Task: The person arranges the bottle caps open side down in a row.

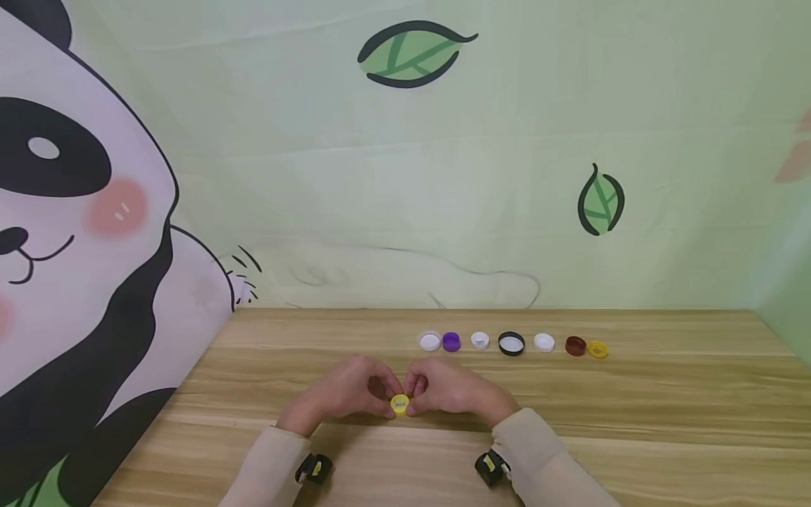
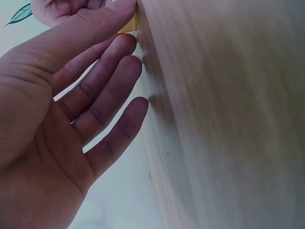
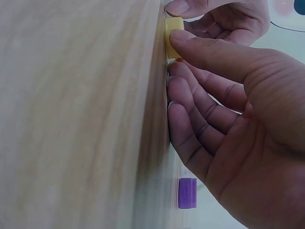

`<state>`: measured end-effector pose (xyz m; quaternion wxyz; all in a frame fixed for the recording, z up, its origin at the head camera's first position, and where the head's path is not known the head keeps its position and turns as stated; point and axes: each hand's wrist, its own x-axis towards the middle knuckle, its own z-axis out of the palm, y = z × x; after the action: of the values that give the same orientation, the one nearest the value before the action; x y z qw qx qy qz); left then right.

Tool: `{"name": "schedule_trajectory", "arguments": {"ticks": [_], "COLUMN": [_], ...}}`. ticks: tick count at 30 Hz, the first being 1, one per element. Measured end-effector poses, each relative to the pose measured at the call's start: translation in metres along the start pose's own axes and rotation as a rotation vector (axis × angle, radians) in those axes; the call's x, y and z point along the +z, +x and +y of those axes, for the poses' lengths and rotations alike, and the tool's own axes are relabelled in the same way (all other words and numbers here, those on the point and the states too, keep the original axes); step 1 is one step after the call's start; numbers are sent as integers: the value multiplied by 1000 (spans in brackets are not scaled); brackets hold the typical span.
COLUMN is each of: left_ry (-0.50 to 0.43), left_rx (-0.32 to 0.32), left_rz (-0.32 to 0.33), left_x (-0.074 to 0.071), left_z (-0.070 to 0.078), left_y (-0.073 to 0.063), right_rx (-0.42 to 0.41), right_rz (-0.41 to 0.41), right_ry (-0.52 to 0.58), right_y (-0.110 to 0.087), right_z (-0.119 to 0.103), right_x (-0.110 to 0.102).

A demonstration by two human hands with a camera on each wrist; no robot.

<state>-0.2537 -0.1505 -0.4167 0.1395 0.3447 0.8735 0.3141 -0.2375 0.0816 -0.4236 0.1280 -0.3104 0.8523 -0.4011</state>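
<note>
A small round yellow bottle cap (image 1: 400, 404) with printing on top sits on the wooden table between both hands. From the left, my left hand (image 1: 353, 389) pinches the cap's edge with thumb and forefinger. My right hand (image 1: 451, 386) pinches it from the other side. In the right wrist view, the right thumb lies against the side of the yellow cap (image 3: 174, 36), and the other fingertips touch the tabletop. Only a sliver of the yellow cap (image 2: 128, 24) shows in the left wrist view, mostly covered by the thumb, while the remaining left fingers are spread loosely.
Beyond the hands, a loose row of caps runs rightward: a clear-rimmed white cap (image 1: 429, 341), purple cap (image 1: 451, 342), white cap (image 1: 479, 341), black-rimmed cap (image 1: 511, 343), another white cap (image 1: 544, 343), brown cap (image 1: 575, 346) and amber-yellow cap (image 1: 598, 349). A printed cloth (image 1: 304, 176) hangs behind the table.
</note>
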Motion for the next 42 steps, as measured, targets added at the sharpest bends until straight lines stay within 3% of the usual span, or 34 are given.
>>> {"name": "schedule_trajectory", "arguments": {"ticks": [15, 29, 36, 42], "left_ry": [10, -49, -18, 23], "left_rx": [23, -3, 19, -4], "left_rz": [-2, -10, 130, 250], "left_x": [-1, -3, -7, -8], "left_z": [-2, -1, 1, 6], "left_y": [-1, -2, 1, 15], "right_rx": [2, 5, 1, -45], "right_rz": [-3, -13, 1, 87], "right_ry": [2, 6, 40, 40], "right_y": [0, 1, 1, 3], "right_z": [-1, -1, -2, 3], "right_x": [0, -1, -6, -13]}}
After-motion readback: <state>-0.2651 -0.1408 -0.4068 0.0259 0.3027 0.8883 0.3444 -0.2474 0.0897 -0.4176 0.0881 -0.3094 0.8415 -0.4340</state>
